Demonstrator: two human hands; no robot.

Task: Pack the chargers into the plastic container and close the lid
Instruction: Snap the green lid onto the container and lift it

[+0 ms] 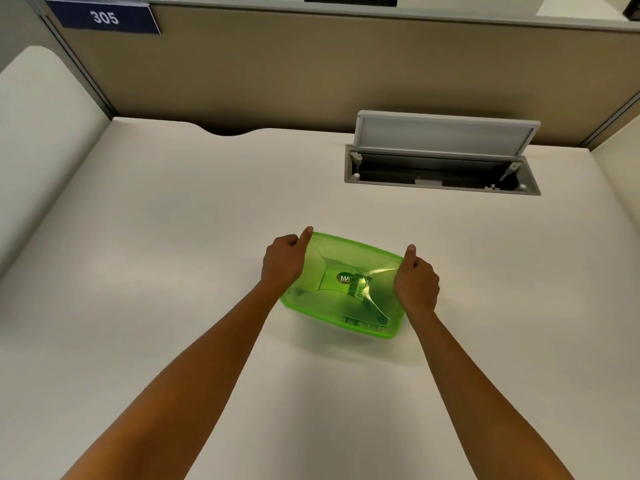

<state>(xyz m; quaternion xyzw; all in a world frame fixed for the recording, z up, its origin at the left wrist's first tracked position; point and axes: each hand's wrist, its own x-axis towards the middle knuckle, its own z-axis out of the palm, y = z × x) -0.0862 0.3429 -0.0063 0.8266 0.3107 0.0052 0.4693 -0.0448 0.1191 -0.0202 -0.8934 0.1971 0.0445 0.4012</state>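
Plastic container (301, 299), green and see-through, near the middle of the pale desk (173, 254), lid (346, 268) already laid over it. Left hand (282, 261) curled against the left end, thumb stretched along the far left corner of the rim; right hand (415, 282) curled at the right end, thumb up by the far right corner. Both loosely fisted, pressing or steadying rather than gripping anything free, most likely to seat the lid evenly from both ends. Chargers (367, 306) dimly visible through the lid, shapes unclear; count impossible to tell. Whether fully snapped shut: cannot tell. Farther right, an open cable hatch (443, 168) in the desk, flap raised, well apart. At far left, a sign reading 305 (104, 17) on the partition. Nothing blocking the container.
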